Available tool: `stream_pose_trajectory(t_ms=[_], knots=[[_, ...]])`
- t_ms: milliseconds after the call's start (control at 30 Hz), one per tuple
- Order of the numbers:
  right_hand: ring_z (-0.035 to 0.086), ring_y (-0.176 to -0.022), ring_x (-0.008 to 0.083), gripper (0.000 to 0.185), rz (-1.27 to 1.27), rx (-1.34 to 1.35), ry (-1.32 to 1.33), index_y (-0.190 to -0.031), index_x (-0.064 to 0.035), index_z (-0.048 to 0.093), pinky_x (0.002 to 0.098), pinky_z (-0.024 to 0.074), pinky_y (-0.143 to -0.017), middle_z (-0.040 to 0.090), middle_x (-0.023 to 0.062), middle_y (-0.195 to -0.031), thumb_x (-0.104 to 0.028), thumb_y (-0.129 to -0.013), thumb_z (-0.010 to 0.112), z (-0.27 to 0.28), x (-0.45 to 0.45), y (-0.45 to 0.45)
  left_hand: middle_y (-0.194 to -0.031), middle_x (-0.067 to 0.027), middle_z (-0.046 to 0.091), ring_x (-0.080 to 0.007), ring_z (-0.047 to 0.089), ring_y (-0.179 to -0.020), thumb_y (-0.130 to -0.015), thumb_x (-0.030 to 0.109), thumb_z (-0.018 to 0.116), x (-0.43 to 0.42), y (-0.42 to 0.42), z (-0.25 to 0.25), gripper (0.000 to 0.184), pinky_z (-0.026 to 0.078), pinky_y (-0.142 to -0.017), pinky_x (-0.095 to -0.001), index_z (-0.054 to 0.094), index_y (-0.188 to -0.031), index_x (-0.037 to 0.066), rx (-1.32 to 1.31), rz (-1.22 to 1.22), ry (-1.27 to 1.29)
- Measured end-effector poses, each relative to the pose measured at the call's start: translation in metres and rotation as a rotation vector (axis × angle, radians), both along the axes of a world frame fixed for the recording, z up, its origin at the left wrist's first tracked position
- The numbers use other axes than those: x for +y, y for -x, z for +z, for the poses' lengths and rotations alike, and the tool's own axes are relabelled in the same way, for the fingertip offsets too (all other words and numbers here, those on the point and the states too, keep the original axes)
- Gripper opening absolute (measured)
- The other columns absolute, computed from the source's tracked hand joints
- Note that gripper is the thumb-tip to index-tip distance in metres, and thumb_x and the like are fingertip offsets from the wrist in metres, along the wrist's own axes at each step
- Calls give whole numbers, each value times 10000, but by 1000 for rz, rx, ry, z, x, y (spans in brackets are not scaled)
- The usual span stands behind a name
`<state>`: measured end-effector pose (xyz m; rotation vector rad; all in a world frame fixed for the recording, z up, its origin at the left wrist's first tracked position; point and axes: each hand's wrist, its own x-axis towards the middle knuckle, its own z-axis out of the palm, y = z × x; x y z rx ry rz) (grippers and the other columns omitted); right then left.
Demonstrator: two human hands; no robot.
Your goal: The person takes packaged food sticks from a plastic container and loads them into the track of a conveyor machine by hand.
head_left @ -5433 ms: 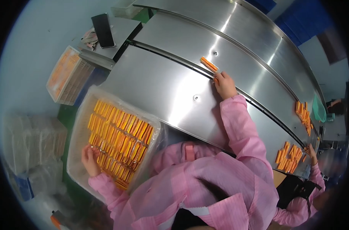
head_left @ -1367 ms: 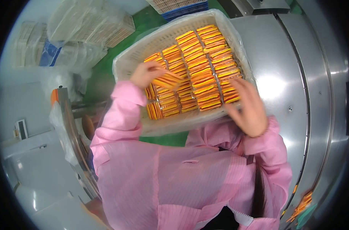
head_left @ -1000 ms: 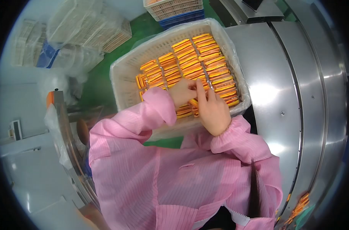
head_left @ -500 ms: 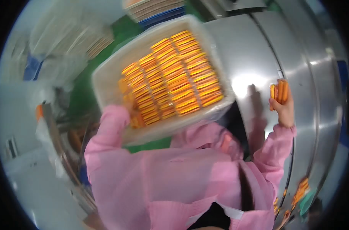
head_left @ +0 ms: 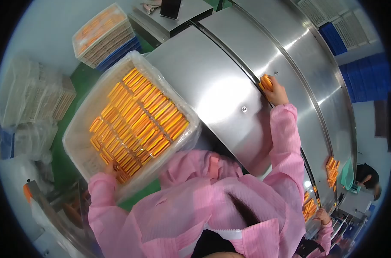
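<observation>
Presently, the right hand (head_left: 278,93) grasps a bundle of sticks (head_left: 266,82) over the metal desk (head_left: 191,56); the left hand (head_left: 111,169) is at the packed sticks (head_left: 139,116) inside the plastic-lined crate (head_left: 76,139), its grip not discernible.

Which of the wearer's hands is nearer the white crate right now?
Left. The left hand is inside the white crate, at the packed sticks; the right hand is outside it, at the metal table, gripping sticks.
</observation>
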<state>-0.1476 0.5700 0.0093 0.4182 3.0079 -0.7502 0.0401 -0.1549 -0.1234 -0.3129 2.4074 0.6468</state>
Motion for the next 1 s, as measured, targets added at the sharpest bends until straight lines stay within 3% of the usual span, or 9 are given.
stream_pose_trajectory(t_ms=[100, 200, 300, 433, 500, 667, 833, 900, 1000], knots=[[570, -836, 352, 389, -20, 25, 11, -1111, -128, 456, 388, 444, -719, 585, 202, -899, -269, -767, 570, 13, 2, -12, -767, -80, 543, -170, 522, -660, -553, 164, 768, -18, -7, -28, 473, 439, -593, -288, 519, -934, 35, -18, 122, -129], [565, -837, 360, 377, -71, 63, 21, -1095, -108, 456, 387, 443, -717, 582, 212, -895, -235, -760, 576, 20, 6, -18, -751, -61, 533, -156, 514, -674, -547, 171, 776, 9, 18, 13, 464, 434, -593, -280, 515, -906, 34, -163, -54, 105], [558, -840, 366, 360, -57, 104, 29, -1064, -83, 461, 391, 438, -717, 576, 214, -898, -185, -743, 589, 11, 9, -15, -741, -47, 524, -148, 505, -685, -536, 178, 781, 14, 20, 23, 461, 432, -590, -277, 513, -887, 44, -174, 50, -46], [537, -863, 358, 318, 102, 105, -54, -996, -43, 483, 395, 418, -738, 553, 192, -926, -148, -720, 603, -1, 8, -12, -754, -44, 529, -147, 504, -707, -528, 171, 783, -22, 9, -12, 472, 432, -618, -274, 513, -894, 47, -150, 5, -28], [524, -870, 353, 293, 98, 108, -52, -971, -35, 500, 398, 406, -749, 532, 178, -940, -160, -726, 602, 3, 3, -11, -756, -38, 531, -150, 497, -693, -534, 179, 777, -27, 5, -19, 451, 427, -612, -280, 519, -883, 57, -93, 122, -202], [534, -835, 336, 293, 97, 131, -64, -979, -43, 518, 382, 427, -743, 520, 160, -944, -169, -731, 609, 0, -14, -1, -751, -23, 525, -149, 487, -687, -537, 167, 767, -42, -1, -38, 410, 425, -593, -291, 531, -857, 64, -131, 129, -139], [522, -798, 319, 256, 42, 249, -171, -945, -41, 533, 374, 434, -730, 499, 145, -881, -143, -721, 607, -32, -20, -2, -756, -31, 541, -163, 507, -715, -544, 171, 759, -16, 11, -4, 392, 436, -608, -308, 531, -845, 66, -253, 138, -87], [500, -805, 320, 241, 32, 361, -281, -926, -27, 527, 373, 431, -727, 492, 155, -873, -127, -719, 603, -36, -17, -7, -644, 24, 451, -104, 448, -571, -599, 78, 725, 1, 13, 12, 330, 386, -479, -250, 496, -835, 103, -217, 196, -126], [485, -811, 316, 233, -28, 328, -224, -920, -18, 515, 377, 428, -731, 483, 157, -881, -118, -724, 593, -23, -18, -10, -634, 27, 436, -102, 446, -562, -603, 79, 720, -77, -11, -71, 317, 380, -479, -245, 496, -824, 113, -45, 16, -61]])
